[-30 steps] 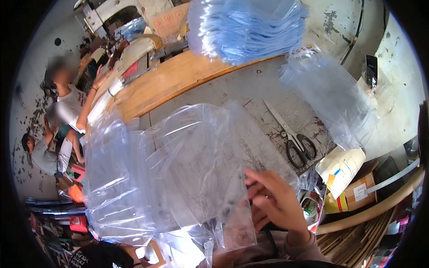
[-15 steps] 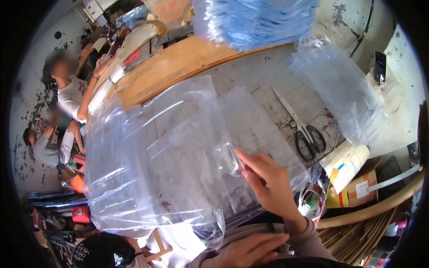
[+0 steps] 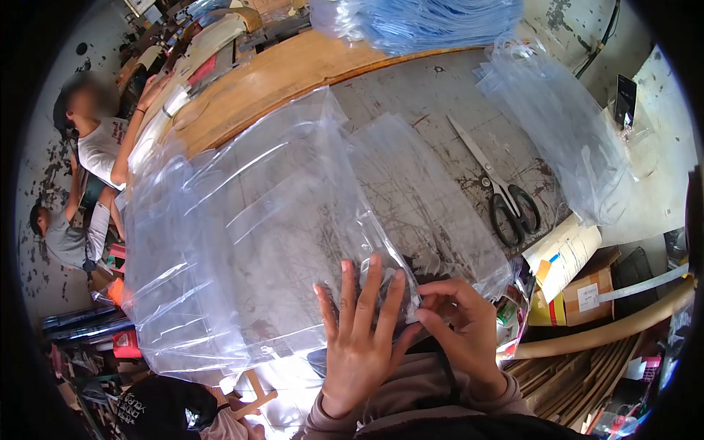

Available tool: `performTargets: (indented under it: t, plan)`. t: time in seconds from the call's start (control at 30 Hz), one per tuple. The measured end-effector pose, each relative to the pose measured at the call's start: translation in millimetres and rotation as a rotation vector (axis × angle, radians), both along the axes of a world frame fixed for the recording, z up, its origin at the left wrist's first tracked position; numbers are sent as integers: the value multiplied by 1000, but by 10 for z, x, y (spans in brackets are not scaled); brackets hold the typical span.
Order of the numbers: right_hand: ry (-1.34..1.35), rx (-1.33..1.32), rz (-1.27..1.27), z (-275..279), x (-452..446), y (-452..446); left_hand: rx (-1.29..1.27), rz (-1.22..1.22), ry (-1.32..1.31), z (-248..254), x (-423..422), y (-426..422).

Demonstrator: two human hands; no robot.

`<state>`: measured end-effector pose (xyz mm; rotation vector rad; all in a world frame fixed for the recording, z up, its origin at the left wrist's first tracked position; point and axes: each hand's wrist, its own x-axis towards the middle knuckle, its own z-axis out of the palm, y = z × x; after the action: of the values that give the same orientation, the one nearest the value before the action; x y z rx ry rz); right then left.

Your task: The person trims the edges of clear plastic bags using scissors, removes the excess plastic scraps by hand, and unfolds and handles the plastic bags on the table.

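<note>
Scratched and stained, a grey work counter [image 3: 396, 92] is shown in the head view, bordered along its far side by a long, varnished wooden board [image 3: 279, 84]. On that board a thick stack of pale blue plastic pieces [image 3: 440, 26] is piled. A wide, glossy, clear plastic sheet [image 3: 286, 220] is spread over the near left and middle of the counter, its left part rumpled into bright creases. By the left hand [image 3: 361, 352] the sheet is pressed near its lower right corner, the fingers fanned and extended; nothing is held in that grip. By the right hand [image 3: 469, 330] the sheet's right edge is pinched, this grip being closed with thumb and fingertips together. Just right of the sheet, a narrower, flat, clear plastic piece [image 3: 433, 198] is laid, and beyond it black-handled metal scissors [image 3: 496, 183] are placed, blades together and pointed away. Farther right, a pile of clear plastic bags [image 3: 557, 136] is heaped, with a dark, upright phone [image 3: 625, 101] beside it. At far left, a person in a white top [image 3: 99, 150] is seen.
</note>
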<state>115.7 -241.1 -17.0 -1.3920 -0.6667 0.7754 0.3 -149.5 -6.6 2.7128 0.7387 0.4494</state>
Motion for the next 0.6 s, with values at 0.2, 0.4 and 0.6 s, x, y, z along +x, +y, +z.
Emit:
performTargets:
  t: [0.2,0.4,0.6]
  plan:
    - [179,-28,-50,36,36,31,27,2,-18,-107,21,27]
    - [-24,-105,-120,30,191,-38,72,19,-44,-153,30,38]
    - [-1206,-295,-667,38,829,29,108,26,-97,-200,22,35]
